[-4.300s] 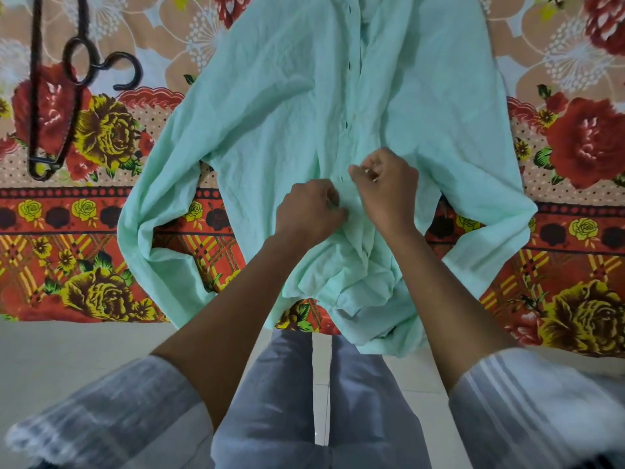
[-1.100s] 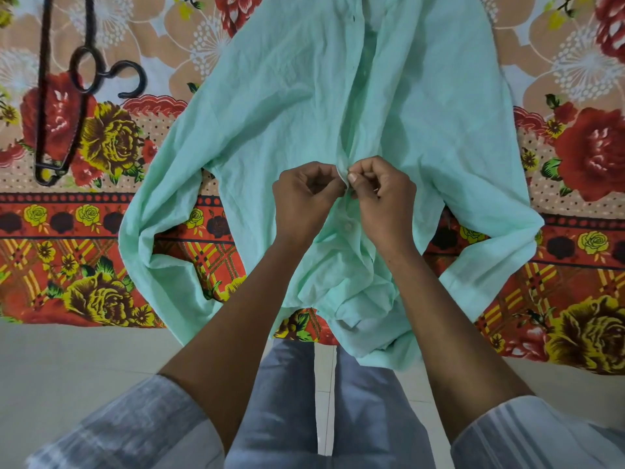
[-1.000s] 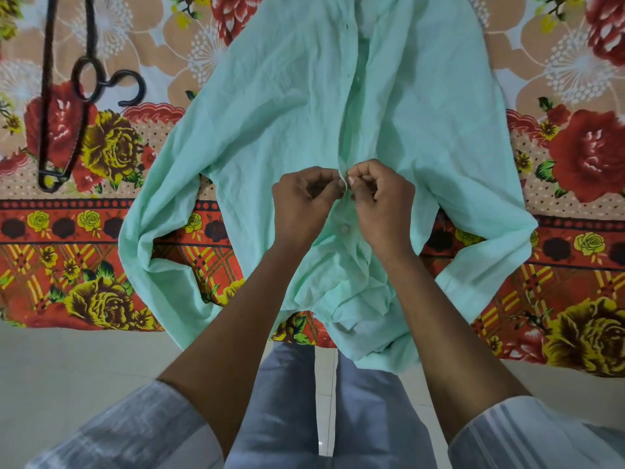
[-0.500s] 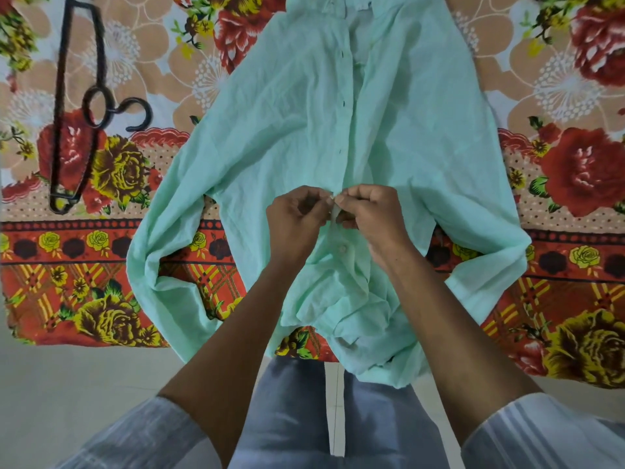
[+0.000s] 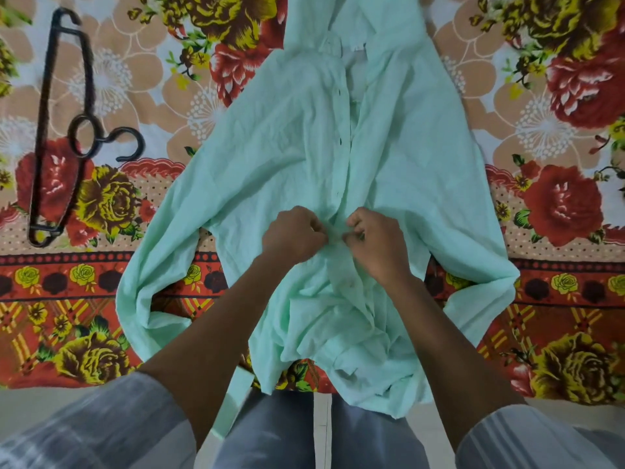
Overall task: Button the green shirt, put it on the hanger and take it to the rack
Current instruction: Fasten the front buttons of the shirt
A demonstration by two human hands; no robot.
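The mint-green shirt (image 5: 270, 137) lies spread front-up on a flowered bedsheet, collar at the far end, hem bunched and hanging over the near edge. Its front placket runs up the middle, with the upper part gaping open near the collar. My left hand (image 5: 292, 233) and my right hand (image 5: 377, 240) meet on the placket at mid-height, each pinching one edge of the cloth between thumb and fingers. The button between them is hidden by the fingertips. A dark hanger (image 5: 64, 130) lies flat on the sheet at the far left, apart from the shirt.
The flowered bedsheet (image 5: 558, 204) covers the whole surface, and its near edge drops to a pale tiled floor (image 5: 40, 404). Both sleeves curl outward on either side of the shirt body. My legs stand right against the bed edge.
Both hands have moved up the placket from the lower button, about one place higher. The view has tilted upward, so the collar and more of the hanger now show.
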